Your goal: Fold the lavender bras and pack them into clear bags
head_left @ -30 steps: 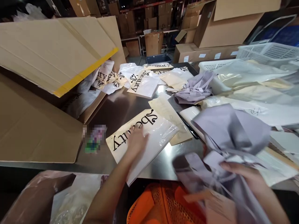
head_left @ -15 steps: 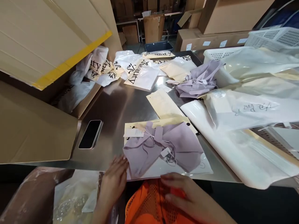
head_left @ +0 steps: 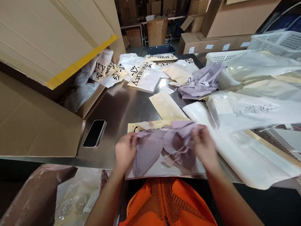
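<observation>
A mauve bra (head_left: 149, 150) with tags and thin strings is spread over a white and cream bag (head_left: 162, 171) at the table's near edge. My left hand (head_left: 126, 150) pinches the bra's left upper edge, its fingers closed on the fabric. On the other side my right hand (head_left: 204, 145) grips the right part, somewhat blurred by motion. Folds of cloth and a small white tag hang between the hands. Just beyond lies a flat cream bag (head_left: 167, 105). A second bundle of mauve garments (head_left: 199, 81) with tags rests farther back on the right.
A phone (head_left: 94, 133) lies left of the bra, beside an open cardboard box (head_left: 37, 116). Printed bags (head_left: 145, 77) are piled at the back. Large clear-wrapped packs (head_left: 254, 106) and white baskets (head_left: 277, 42) crowd the right side.
Both hands have moved from the table's near edge up onto the bra and taken hold of its two sides. The right part of the bra is now gathered inward.
</observation>
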{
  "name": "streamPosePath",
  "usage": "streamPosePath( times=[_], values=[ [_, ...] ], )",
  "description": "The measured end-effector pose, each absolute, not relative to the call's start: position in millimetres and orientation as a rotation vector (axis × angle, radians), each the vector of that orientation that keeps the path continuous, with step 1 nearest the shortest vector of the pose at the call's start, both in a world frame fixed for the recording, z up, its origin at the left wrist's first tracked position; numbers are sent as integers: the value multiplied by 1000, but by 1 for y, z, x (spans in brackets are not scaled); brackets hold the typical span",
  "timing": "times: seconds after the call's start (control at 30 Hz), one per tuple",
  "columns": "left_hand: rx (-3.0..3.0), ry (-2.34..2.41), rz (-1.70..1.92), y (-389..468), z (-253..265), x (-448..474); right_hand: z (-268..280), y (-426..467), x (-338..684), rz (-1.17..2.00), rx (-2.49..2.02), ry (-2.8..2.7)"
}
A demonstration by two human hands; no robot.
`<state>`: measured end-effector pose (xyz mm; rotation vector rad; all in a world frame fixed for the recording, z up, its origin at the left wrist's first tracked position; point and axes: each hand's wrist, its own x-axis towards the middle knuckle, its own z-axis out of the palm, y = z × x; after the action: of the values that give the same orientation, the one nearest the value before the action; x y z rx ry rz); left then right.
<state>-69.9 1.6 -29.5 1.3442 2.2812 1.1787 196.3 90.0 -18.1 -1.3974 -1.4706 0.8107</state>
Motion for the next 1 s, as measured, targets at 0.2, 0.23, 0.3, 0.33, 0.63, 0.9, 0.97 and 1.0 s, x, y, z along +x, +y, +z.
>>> streamPosePath(
  times=[0.2, 0.23, 0.3, 0.33, 0.63, 0.9, 0.97, 1.0],
  values=[
    [214, 1861, 1798, -15, -53, -139, -7, 134, 273, 982, -1293, -412],
    [170, 1821, 1782, -17, -57, -142, -9, 136, 279, 972, -1307, -384],
    [94, 1759, 1775, -22, -62, -143, -15, 135, 289, 914, -1337, -381],
    [68, 1737, 1781, -25, -63, -143, -19, 133, 292, 878, -1353, -420],
    [171, 1603, 1674, -24, -39, -162, -17, 126, 315, 222, -1765, -1222],
    [707, 2506, 1068, -38, -33, -153, 10, 141, 316, 463, -1701, -1066],
    [1073, 2775, 546, -42, -26, -150, 6, 145, 318, 596, -1691, -939],
    [1229, 2817, 385, -42, -24, -150, 3, 148, 320, 650, -1645, -901]
  ],
)
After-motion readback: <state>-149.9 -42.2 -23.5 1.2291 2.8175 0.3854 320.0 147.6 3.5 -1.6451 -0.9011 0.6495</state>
